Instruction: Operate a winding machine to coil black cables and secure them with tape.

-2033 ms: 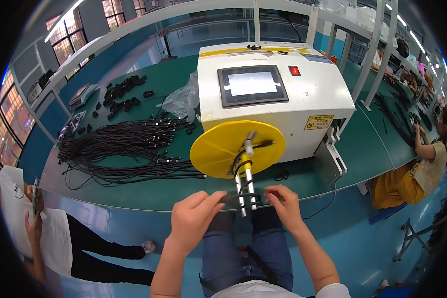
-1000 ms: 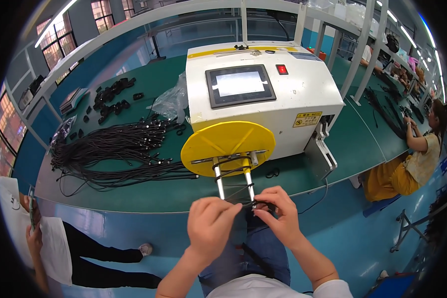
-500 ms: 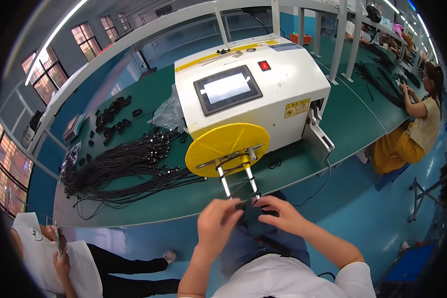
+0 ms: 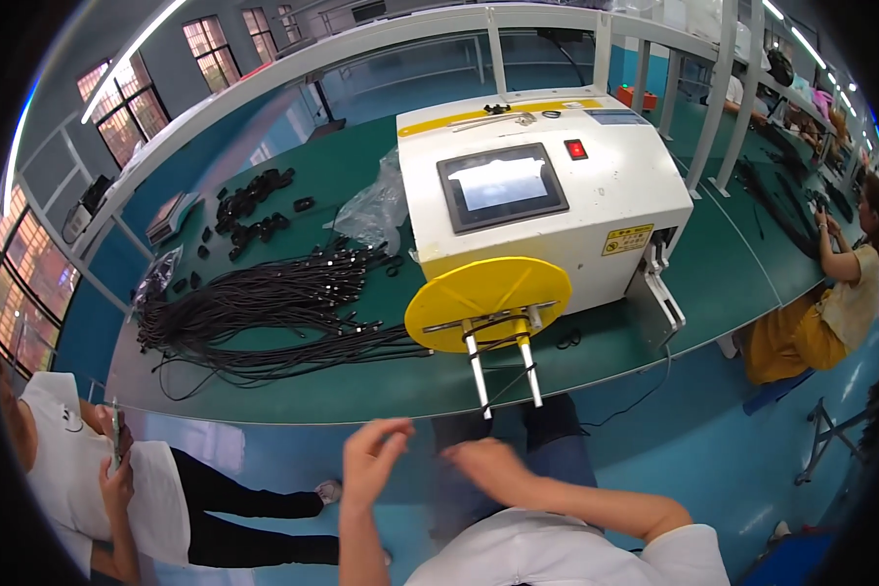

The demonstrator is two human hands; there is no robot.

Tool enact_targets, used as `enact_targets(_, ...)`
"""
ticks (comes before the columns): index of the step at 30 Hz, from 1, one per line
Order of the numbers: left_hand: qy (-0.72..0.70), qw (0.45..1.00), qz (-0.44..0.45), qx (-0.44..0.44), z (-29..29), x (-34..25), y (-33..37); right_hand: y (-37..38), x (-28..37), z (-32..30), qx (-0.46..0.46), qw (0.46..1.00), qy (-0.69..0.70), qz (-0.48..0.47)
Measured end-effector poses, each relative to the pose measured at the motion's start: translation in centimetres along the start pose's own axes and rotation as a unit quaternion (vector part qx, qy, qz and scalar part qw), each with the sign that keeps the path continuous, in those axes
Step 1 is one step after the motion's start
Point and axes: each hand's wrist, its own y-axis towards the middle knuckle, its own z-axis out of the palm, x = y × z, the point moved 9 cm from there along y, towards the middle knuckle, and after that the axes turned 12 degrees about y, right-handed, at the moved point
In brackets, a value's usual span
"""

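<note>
A yellow disc (image 4: 488, 283) fronts a white winding machine (image 4: 581, 225) on the green table. Two pale rods (image 4: 478, 376) stick out from it toward me, with a thin black cable (image 4: 510, 367) looped around them. Below and to the left of the rod ends is my left hand (image 4: 371, 459), thumb and fingers apart and nothing seen in it. My right hand (image 4: 490, 467) is just under the rods, in front of my legs, touching neither rod. Motion smears its fingers, so their grip is unclear.
A large bundle of black cables (image 4: 254, 308) lies left of the machine, near small black parts (image 4: 254, 200) and a clear plastic bag (image 4: 373, 210). A person with a phone (image 4: 117, 439) stands at the left. Another person (image 4: 835, 283) sits working at the right.
Both hands have come away from the rod ends, down and to the left. The cable stays looped on the rods. My view has shifted, so the machine appears farther right.
</note>
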Motion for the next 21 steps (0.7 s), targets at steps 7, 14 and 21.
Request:
enact_targets(7,-0.161,0.98,0.086,0.085,2.4,-5.9,2.3,2.4,13.3,-6.7,0.017,0.991,0.13,0.018)
enact_targets(14,-0.061,0.996,0.063,-0.013,3.2,-3.9,5.5,-7.7,0.6,-20.9,-0.221,0.914,0.288,0.179)
enact_targets(21,-0.101,0.991,0.062,0.063,7.5,-4.9,6.9,-7.6,-10.6,-4.8,0.106,0.912,0.22,0.328)
